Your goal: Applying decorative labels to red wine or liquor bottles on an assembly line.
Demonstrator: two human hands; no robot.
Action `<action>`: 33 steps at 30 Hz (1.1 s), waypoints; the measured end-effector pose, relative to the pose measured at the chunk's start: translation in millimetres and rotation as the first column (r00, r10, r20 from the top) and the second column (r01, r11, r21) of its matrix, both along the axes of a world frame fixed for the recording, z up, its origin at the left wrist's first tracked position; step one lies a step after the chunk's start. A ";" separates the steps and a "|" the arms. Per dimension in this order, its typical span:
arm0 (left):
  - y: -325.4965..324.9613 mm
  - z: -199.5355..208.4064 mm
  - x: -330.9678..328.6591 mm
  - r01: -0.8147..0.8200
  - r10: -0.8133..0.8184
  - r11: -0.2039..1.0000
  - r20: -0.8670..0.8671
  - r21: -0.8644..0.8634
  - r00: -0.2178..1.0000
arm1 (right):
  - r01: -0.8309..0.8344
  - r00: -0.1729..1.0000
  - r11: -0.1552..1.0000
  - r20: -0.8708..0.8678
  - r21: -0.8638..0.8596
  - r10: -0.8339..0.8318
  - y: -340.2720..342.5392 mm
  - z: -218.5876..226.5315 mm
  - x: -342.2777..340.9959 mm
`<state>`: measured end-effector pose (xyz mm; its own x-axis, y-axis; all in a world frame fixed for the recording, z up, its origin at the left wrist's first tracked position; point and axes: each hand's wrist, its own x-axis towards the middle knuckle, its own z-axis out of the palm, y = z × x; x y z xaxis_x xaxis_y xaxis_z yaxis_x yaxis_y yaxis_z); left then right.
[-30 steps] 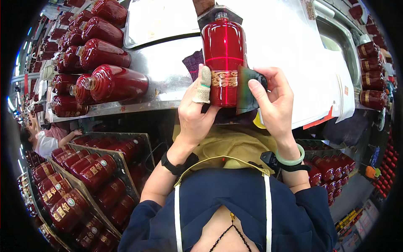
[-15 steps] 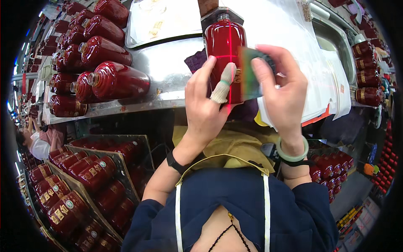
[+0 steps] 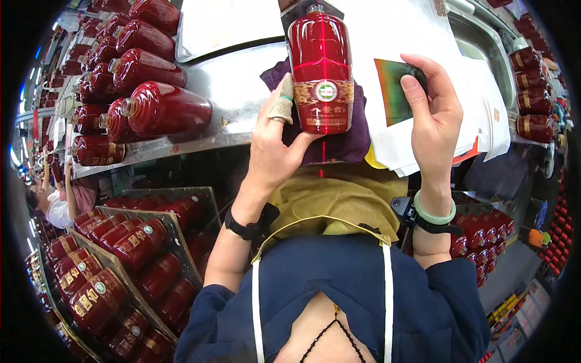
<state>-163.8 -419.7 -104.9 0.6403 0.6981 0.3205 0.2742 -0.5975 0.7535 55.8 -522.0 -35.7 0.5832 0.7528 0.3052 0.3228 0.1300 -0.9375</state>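
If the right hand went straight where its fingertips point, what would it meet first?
Probably the red bottle, touched first by the green sheet in the right hand; depth is hard to judge.

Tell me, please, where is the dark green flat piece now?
In the head view, the dark green flat piece is in the right hand, held over the white sheets, to the right of the red bottle beside the left hand.
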 end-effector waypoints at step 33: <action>2.2 11.0 16.7 0.237 0.141 0.697 0.454 -0.677 0.880 | -0.377 0.865 0.875 -0.452 -0.303 0.216 9.6 -37.8 -16.9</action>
